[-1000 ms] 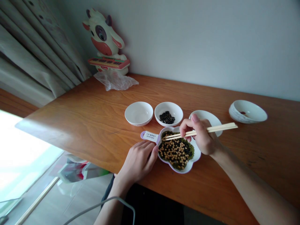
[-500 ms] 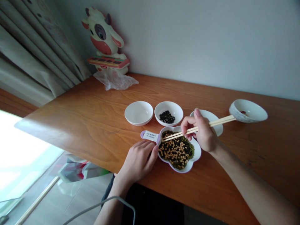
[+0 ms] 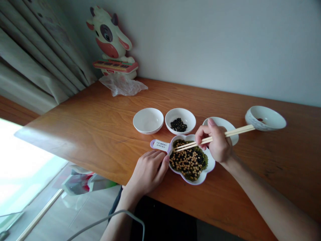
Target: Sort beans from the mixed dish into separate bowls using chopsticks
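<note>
My right hand [image 3: 215, 142] is closed around a pair of wooden chopsticks [image 3: 238, 131]. Their tips reach into the beans at the left side of a flower-shaped white dish with a lilac rim [image 3: 210, 164]. Mixed in that dish are tan, black and green beans [image 3: 189, 162]. My left hand [image 3: 151, 170] lies at the dish's left side, fingers curled near the labelled handle [image 3: 160, 145] and thumb against the rim; its fingertips are partly hidden. Behind the dish stands a white bowl [image 3: 192, 117] with black beans [image 3: 178, 125] in it.
Left of the black beans is an empty white bowl [image 3: 148, 121]. Another white bowl [image 3: 232, 135] is partly hidden by my right hand. A patterned bowl [image 3: 265, 118] at right holds a few brownish pieces. A cow toy keyboard [image 3: 115, 65] and plastic bag [image 3: 122, 85] sit at the back.
My right hand and the chopsticks have shifted very slightly, with the tips still among the beans. My left hand and the dish stay where they were.
</note>
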`<state>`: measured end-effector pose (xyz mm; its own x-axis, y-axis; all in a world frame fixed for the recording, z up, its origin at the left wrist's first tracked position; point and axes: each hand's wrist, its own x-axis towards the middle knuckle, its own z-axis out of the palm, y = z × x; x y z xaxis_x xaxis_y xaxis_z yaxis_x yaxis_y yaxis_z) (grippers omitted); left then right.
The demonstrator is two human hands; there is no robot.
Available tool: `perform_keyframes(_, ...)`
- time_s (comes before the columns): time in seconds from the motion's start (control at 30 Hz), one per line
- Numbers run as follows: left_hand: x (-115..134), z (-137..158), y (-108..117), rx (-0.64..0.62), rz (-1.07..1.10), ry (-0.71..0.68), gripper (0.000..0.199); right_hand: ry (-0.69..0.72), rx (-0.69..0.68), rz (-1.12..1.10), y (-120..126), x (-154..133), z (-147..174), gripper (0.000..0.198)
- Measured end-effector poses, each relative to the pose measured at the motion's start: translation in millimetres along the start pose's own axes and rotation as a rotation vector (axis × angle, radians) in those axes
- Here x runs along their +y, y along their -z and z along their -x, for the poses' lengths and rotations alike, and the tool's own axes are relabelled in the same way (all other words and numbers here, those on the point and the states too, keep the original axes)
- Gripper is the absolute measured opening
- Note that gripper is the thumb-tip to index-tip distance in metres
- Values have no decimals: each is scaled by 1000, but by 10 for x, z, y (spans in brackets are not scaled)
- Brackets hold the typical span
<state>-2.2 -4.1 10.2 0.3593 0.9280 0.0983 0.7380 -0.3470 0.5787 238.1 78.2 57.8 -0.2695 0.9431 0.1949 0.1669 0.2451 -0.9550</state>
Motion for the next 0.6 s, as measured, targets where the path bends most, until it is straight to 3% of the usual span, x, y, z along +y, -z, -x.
perform_keyframes(0.2, -2, 6, 9, -2, -5, 3, 34, 22, 30, -34, 108, -127, -35, 75)
perform_keyframes(0.33, -2, 3, 5, 3, -12, 3, 34, 60, 106, -36, 414, -351, -72, 74)
perform_keyframes(0.47, 4, 1, 1, 11, -16, -3, 34, 140, 208, 221, 838, -541, -62, 73)
perform_keyframes(0.6, 9, 2, 3, 17, -9, -10, 34, 195, 422, 430, 1082, -619, 3, 63)
